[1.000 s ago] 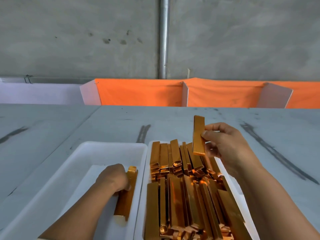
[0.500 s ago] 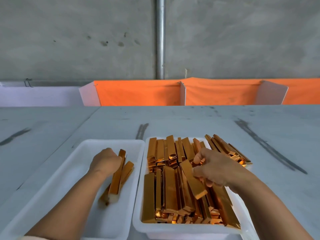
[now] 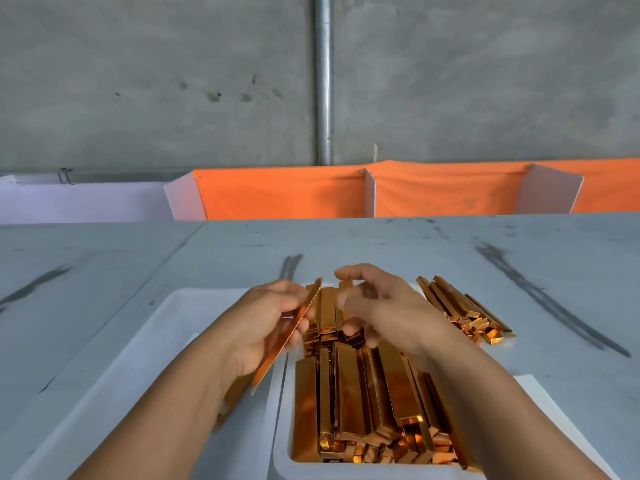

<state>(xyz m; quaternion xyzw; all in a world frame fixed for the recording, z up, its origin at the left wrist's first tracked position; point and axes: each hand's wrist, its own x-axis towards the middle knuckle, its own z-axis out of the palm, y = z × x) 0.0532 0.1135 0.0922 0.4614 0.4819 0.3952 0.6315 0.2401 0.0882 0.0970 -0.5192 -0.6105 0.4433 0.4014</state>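
Fingers (image 3: 275, 295) of your left hand (image 3: 258, 327) pinch one flat gold carton (image 3: 277, 353) edge-up near the seam between the left tray (image 3: 145, 341) and right tray (image 3: 281, 427), long axis 7 to 1 o'clock, probably for opening out. Your right hand (image 3: 381, 313) hovers at its 3 o'clock, fingers relaxed, holding nothing. The right tray is packed with gold cartons (image 3: 349, 393); the left tray shows a few, mostly hidden under your forearm (image 3: 180, 410).
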